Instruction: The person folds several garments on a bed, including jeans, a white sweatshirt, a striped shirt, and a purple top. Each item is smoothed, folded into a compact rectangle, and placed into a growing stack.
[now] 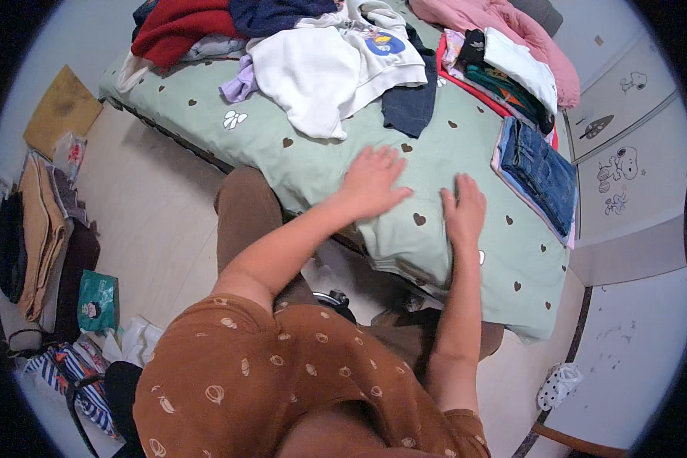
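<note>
My left hand [372, 183] lies palm down on the green bed sheet [320, 164], its fingers stretched toward the clothes and holding nothing. To its right my right hand [466, 210] rests on the same sheet near the bed's edge, fingers up and thumb apart, also without anything in it. Just beyond my left hand is a white sweatshirt [305, 72] with a coloured print, lying loosely spread. A dark navy garment [409, 103] sticks out from under it. Folded blue jeans [540, 175] lie on a pale folded piece, right of my right hand.
Behind the jeans sits a pile of folded clothes with a white top [520, 65]. A pink quilt [504, 27] and a red garment [183, 30] lie at the back. Clothes [42, 221] and a green packet [98, 300] stand on the left; a white cabinet [626, 168] is at right.
</note>
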The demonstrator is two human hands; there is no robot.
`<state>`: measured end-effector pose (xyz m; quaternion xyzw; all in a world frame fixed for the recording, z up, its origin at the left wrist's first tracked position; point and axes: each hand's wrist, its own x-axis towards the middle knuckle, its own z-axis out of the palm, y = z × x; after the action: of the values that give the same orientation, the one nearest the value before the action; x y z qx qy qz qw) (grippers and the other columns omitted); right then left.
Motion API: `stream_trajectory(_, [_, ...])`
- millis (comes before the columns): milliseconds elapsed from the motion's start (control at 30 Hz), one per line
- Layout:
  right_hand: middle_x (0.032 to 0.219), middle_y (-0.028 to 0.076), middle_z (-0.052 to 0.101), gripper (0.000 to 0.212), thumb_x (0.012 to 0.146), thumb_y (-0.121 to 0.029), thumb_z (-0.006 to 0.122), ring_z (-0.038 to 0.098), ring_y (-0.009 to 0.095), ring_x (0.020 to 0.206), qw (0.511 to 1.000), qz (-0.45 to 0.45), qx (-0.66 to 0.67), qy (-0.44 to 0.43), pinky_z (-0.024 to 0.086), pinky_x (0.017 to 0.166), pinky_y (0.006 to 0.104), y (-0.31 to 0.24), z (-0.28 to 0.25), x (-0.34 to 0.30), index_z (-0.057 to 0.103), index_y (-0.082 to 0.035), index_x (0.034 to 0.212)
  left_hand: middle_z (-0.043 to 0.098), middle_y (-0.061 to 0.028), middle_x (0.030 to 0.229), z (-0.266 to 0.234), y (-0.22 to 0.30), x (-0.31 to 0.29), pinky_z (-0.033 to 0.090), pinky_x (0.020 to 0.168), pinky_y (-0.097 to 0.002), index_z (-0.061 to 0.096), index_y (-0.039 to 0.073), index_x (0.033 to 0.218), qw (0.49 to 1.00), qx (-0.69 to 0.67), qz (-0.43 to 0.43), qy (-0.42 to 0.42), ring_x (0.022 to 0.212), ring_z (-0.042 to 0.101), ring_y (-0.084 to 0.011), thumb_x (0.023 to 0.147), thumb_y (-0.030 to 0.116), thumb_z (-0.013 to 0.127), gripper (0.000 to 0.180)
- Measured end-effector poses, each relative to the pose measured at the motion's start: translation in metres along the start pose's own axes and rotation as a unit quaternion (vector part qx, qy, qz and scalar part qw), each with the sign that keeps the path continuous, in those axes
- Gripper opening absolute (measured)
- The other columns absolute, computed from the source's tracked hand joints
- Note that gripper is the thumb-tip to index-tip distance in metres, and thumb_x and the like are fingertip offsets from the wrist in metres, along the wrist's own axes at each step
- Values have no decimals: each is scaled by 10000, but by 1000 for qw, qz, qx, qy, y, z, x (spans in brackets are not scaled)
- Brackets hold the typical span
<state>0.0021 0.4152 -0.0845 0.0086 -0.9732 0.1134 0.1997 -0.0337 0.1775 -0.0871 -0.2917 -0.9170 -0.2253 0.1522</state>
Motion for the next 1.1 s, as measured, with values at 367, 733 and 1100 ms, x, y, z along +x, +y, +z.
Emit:
stream_trajectory(367, [1409,216,515,602,808,-144,661,554,368,1215,971,-148,186,27,454,980,455,-210,62,68,511,-121,1391,603,-113,831,-50,-76,-27,474,691,-371,611,-8,844,911,-248,-68,323,745,579,-275,849,31,639,49])
stream_trajectory(733, [1044,128,601,287,815,-13,538,613,272,967,911,-84,404,23,472,857,330,-191,76,72,605,-33,1093,555,-61,1016,-43,-136,-20,524,760,-281,505,-12,1127,702,-571,-228,359,870,570,-128,963,47,554,181])
stream_trajectory(1100, [1002,23,579,220,945,-124,542,544,119,901,783,46,614,-81,449,823,287,-152,16,1,599,-19,1130,583,-83,1229,-45,-169,-8,518,875,-360,446,51,1332,605,-717,-233,257,1060,600,-187,1035,458,472,504])
